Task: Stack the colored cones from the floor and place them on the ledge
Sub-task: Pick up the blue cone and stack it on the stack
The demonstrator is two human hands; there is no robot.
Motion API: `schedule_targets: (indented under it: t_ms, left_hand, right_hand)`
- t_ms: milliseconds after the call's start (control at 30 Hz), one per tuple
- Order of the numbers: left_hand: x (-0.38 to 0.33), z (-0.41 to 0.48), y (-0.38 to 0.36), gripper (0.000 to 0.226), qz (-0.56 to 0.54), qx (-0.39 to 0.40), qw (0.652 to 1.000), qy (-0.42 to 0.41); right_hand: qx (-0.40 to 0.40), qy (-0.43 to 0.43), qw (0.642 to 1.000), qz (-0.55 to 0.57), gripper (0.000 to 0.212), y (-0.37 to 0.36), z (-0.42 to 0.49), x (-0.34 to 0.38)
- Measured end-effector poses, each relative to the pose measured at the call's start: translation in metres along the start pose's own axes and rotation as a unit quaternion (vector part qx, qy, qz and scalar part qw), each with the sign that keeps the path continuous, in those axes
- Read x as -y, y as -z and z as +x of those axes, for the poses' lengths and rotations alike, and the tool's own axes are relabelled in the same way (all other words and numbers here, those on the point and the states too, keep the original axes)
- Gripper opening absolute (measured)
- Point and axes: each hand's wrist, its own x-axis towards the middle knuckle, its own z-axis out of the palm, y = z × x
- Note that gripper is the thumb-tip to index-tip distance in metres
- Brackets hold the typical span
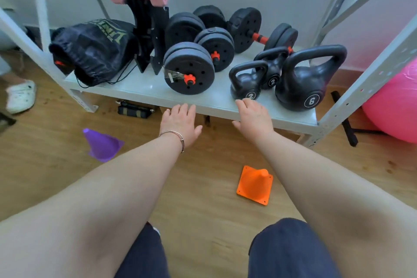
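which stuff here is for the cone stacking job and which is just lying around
For the job: purple cone, orange cone, ledge, left hand, right hand.

Just lying about: kettlebells, dumbbells, black bag, pink ball.

Bare forearms, a thin silver bangle (pixel 178 136) on the left wrist, seemingly navy trousers (pixel 291 250).

Two cones (pixel 255 185) — three kettlebells (pixel 304 81)

pink ball (pixel 397 106) cut by right edge; dark object (pixel 134 109) under ledge (pixel 144 91) unclear
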Motion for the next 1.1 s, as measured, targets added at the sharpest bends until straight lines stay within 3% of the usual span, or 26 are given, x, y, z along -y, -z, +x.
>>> schedule_targets:
  t_ms: [167, 367, 767, 1100]
  left_hand:
    - [0.071, 0.004, 0.022, 0.064, 0.027, 0.011, 0.999, -0.017]
    - [0.159, -0.022, 0.004, 0.066, 0.015, 0.012, 0.998, 0.053]
    - [0.253, -0.116, -0.113, 0.067, -0.031, 0.081, 0.984, 0.159]
    - [0.293, -0.181, -0.234, 0.064, -0.085, 0.155, 0.955, 0.237]
  right_hand:
    - [-0.009, 0.045, 0.999, -0.016, 0.049, 0.015, 0.031, 0.049]
    - [0.012, 0.101, 0.995, 0.002, 0.054, 0.000, 0.054, 0.132]
    - [0.095, 0.167, 0.981, 0.041, 0.061, -0.093, 0.047, 0.270]
    - [0.224, 0.183, 0.956, 0.045, 0.062, -0.205, 0.018, 0.311]
